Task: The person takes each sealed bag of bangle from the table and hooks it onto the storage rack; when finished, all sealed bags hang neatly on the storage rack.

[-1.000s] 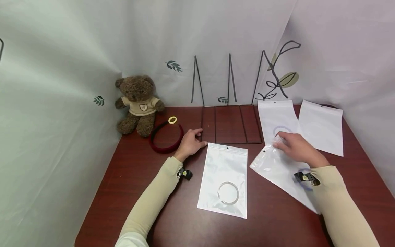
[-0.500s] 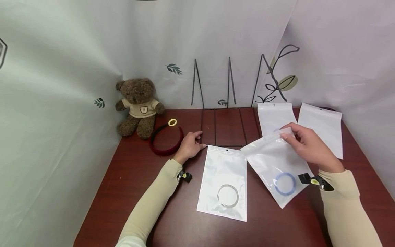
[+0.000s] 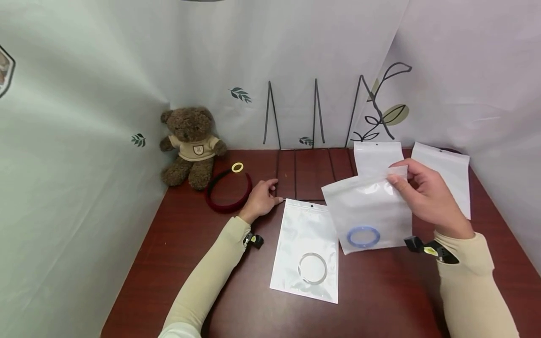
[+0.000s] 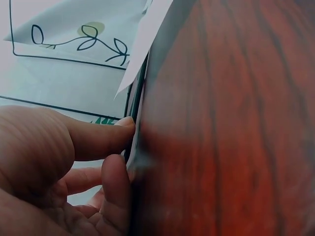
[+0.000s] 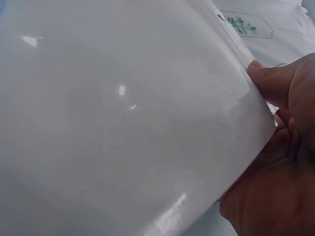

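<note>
My right hand [image 3: 431,199] pinches the top right corner of a white-and-clear zip bag [image 3: 359,202], raised above the table and tilted. A blue bangle [image 3: 363,237] lies in the bag's lower part. In the right wrist view, this bag [image 5: 123,137] fills most of the picture, thumb on its edge. My left hand [image 3: 259,199] holds the front left corner of a black wire rack [image 3: 295,173]; its thumb and a finger meet the dark wire in the left wrist view. Before the rack, another zip bag [image 3: 304,230] lies flat with a clear or silvery bangle [image 3: 313,268] inside.
Two more white bags, one behind the right hand [image 3: 377,157] and one farther right [image 3: 448,176], lie at the back right. Left of the rack are a dark red headband [image 3: 226,206], a yellow ring [image 3: 237,167] and a brown teddy bear [image 3: 192,141]. White curtains [image 3: 296,37] enclose the table.
My right hand has lifted the bag with the blue bangle off the table, swinging its lower end leftward toward the flat bag. My left hand stays at the rack's corner.
</note>
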`<state>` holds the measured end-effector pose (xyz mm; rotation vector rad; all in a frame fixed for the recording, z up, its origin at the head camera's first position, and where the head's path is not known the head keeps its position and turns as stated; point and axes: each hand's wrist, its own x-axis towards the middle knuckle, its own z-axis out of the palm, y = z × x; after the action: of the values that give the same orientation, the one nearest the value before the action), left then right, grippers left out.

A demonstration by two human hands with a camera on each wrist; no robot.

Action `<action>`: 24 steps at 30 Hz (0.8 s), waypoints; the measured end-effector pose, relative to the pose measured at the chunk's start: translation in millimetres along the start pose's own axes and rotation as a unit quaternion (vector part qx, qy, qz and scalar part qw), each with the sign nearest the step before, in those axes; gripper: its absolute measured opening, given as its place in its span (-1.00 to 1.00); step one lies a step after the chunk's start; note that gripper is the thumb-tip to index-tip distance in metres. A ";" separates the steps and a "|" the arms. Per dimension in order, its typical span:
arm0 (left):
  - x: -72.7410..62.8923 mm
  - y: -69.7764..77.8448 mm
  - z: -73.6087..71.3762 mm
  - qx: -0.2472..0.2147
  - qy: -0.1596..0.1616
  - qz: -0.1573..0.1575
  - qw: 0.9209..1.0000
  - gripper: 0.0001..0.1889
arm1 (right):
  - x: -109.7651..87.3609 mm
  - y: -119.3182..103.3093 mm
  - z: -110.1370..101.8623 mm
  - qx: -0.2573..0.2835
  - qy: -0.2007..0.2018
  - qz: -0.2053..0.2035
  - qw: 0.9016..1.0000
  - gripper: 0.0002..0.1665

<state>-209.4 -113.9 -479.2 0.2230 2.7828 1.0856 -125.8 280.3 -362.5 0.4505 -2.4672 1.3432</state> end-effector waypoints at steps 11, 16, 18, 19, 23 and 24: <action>2.1 0.5 1.1 0.000 -0.008 -0.002 1.000 -0.32 | 13.6 -27.3 25.3 0.063 0.052 -0.032 0.996 -0.83; 2.2 0.4 0.8 0.000 -0.013 -0.001 1.000 -0.32 | 21.6 -36.2 36.3 0.091 0.059 -0.031 0.994 -0.87; 2.4 0.2 0.3 0.001 -0.014 -0.001 1.000 -0.31 | 26.5 -39.5 41.1 0.103 0.063 -0.028 0.992 -0.90; 2.5 -0.1 0.2 0.002 -0.014 -0.001 1.000 -0.31 | 29.2 -41.2 43.4 0.111 0.065 -0.027 0.991 -0.90; 2.8 -1.2 -0.1 -0.002 -0.016 0.000 1.000 -0.30 | 39.6 -44.9 52.4 0.131 0.072 -0.034 0.988 -0.87; 2.8 -1.5 0.0 -0.003 -0.017 0.000 1.000 -0.30 | 41.6 -45.2 54.3 0.134 0.073 -0.037 0.988 -0.86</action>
<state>-212.2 -114.5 -480.4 0.2395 2.7506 1.0794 -151.0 205.6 -340.0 0.4787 -2.1413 1.6233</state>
